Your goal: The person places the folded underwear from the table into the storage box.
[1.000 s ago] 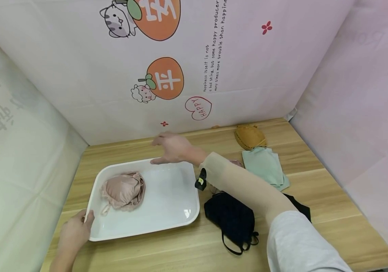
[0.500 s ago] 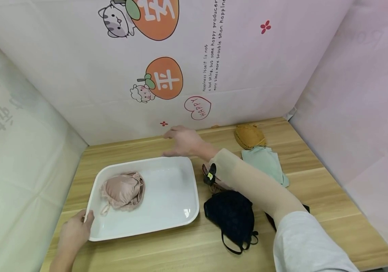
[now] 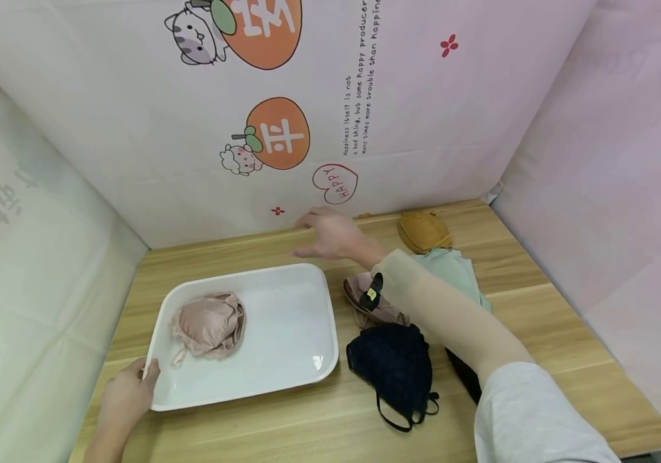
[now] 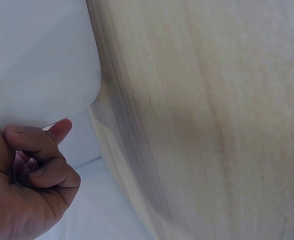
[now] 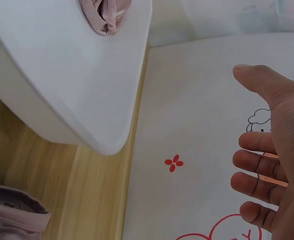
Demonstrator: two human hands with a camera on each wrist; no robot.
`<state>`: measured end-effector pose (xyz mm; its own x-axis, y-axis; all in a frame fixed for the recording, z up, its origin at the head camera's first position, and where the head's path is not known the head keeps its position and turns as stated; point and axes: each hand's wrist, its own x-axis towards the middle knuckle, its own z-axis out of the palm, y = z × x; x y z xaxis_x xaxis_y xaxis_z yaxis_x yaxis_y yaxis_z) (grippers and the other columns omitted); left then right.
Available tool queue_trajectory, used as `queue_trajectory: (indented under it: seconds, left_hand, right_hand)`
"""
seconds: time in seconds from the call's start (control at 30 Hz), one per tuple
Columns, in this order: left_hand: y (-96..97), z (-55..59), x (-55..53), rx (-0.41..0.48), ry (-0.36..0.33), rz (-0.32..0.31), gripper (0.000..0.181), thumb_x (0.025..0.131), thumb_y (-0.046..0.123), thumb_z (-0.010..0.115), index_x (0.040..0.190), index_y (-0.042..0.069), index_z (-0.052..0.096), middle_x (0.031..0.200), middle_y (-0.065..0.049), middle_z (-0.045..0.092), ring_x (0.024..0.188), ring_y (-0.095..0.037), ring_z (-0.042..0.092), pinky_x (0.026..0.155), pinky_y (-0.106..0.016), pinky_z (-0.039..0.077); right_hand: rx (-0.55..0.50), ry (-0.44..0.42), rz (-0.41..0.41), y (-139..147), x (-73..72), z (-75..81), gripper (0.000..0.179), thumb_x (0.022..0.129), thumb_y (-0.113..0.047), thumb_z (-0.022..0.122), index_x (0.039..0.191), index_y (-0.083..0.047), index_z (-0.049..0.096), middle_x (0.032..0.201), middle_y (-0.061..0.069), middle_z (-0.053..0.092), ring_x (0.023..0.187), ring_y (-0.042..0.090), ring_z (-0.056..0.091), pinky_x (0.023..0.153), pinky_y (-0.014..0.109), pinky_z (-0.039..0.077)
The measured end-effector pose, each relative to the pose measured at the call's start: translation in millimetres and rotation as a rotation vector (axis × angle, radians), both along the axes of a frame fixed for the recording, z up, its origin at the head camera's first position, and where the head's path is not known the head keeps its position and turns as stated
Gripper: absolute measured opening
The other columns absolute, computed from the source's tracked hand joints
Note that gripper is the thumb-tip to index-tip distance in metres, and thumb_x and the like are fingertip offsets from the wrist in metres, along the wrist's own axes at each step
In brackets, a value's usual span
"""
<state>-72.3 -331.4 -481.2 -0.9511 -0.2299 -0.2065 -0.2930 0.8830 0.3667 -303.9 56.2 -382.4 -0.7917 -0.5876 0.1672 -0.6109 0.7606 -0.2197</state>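
My left hand grips the left rim of a white plastic tray, thumb over the edge and fingers curled beneath, as the left wrist view also shows. Inside the tray, toward its left side, lies a folded pink satin bra. My right hand hovers past the tray's back right corner, fingers spread and holding nothing. Partly under my right forearm, a second pink bra lies on the table. Just in front of it is a dark navy bra with its straps trailing toward me.
At the back right of the wooden table lie a mustard bra and a pale green one. A black piece of cloth shows partly beneath my right arm. Printed white sheets wall in the back and sides.
My right hand has moved right and back, away from above the tray's far edge. More of the second pink bra now shows. The left hand and tray have stayed put.
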Motion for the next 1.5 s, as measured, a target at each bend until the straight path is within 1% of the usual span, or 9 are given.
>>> queue_trajectory:
  seconds: [0.2,0.3,0.53,0.77,0.87,0.97,1.1,1.5]
  left_hand:
    - [0.3,0.2,-0.8,-0.010,-0.016,-0.003,0.063,0.101,0.038,0.023,0.129,-0.014,0.043,0.116,-0.035,0.057,0.098,-0.049,0.059,0.075,-0.052,0.050]
    - [0.7,0.4,-0.9,-0.010,-0.018,0.004,0.064,0.101,0.038,0.023,0.130,-0.016,0.041,0.118,-0.036,0.055,0.100,-0.051,0.058,0.076,-0.053,0.050]
    - [1.3,1.4,-0.5,-0.012,-0.017,0.007,0.063,0.101,0.038,0.024,0.130,-0.016,0.041,0.117,-0.036,0.056,0.099,-0.050,0.059,0.074,-0.051,0.050]
    - [0.2,-0.6,-0.6,-0.014,-0.019,0.009,0.063,0.101,0.038,0.024,0.130,-0.015,0.041,0.118,-0.036,0.055,0.103,-0.051,0.056,0.077,-0.053,0.050]
    - [0.3,-0.3,-0.8,-0.015,-0.025,0.013,0.064,0.101,0.039,0.024,0.131,-0.014,0.041,0.120,-0.036,0.054,0.105,-0.052,0.055,0.078,-0.053,0.049]
    - [0.6,0.5,-0.7,-0.017,-0.027,0.012,0.064,0.101,0.040,0.023,0.131,-0.014,0.040,0.121,-0.036,0.053,0.106,-0.052,0.054,0.079,-0.054,0.049]
    - [1.1,1.1,0.1,-0.018,-0.017,0.008,0.063,0.101,0.038,0.024,0.130,-0.015,0.041,0.119,-0.036,0.054,0.105,-0.052,0.055,0.079,-0.054,0.048]
    - [0.8,1.7,-0.6,-0.009,-0.020,0.010,0.063,0.101,0.039,0.024,0.130,-0.014,0.043,0.117,-0.035,0.056,0.101,-0.050,0.058,0.075,-0.052,0.049]
  right_hand:
    - [-0.021,0.010,-0.029,13.2,-6.1,-2.6,0.066,0.071,-0.068,0.064,0.120,-0.024,0.060,0.124,-0.004,0.058,0.113,0.017,0.055,0.093,0.037,0.048]
    - [-0.032,0.021,-0.041,20.0,-9.5,-4.2,0.067,0.071,-0.067,0.064,0.120,-0.022,0.060,0.123,-0.003,0.060,0.112,0.018,0.056,0.094,0.038,0.047]
    - [-0.038,0.029,-0.069,35.7,-13.7,-4.6,0.070,0.071,-0.069,0.064,0.121,-0.020,0.060,0.118,-0.002,0.061,0.111,0.018,0.056,0.095,0.038,0.046]
    - [-0.031,0.002,-0.120,52.8,-15.5,-3.8,0.068,0.072,-0.068,0.063,0.122,-0.022,0.059,0.123,-0.001,0.059,0.116,0.019,0.053,0.097,0.039,0.045]
    - [-0.049,-0.007,-0.138,59.7,-14.5,-1.6,0.066,0.073,-0.064,0.065,0.122,-0.021,0.059,0.122,-0.001,0.059,0.116,0.020,0.053,0.096,0.039,0.045]
    - [-0.054,-0.010,-0.155,67.0,-13.7,-0.3,0.066,0.073,-0.064,0.065,0.122,-0.020,0.060,0.122,-0.001,0.059,0.115,0.020,0.054,0.095,0.038,0.046]
    - [-0.038,-0.004,-0.181,77.5,-15.7,-2.2,0.069,0.072,-0.068,0.063,0.122,-0.020,0.060,0.119,-0.001,0.060,0.112,0.019,0.055,0.092,0.038,0.047]
    - [-0.034,-0.021,-0.243,106.8,-23.6,-8.0,0.070,0.072,-0.070,0.062,0.122,-0.021,0.059,0.116,-0.002,0.061,0.107,0.019,0.057,0.086,0.039,0.049]
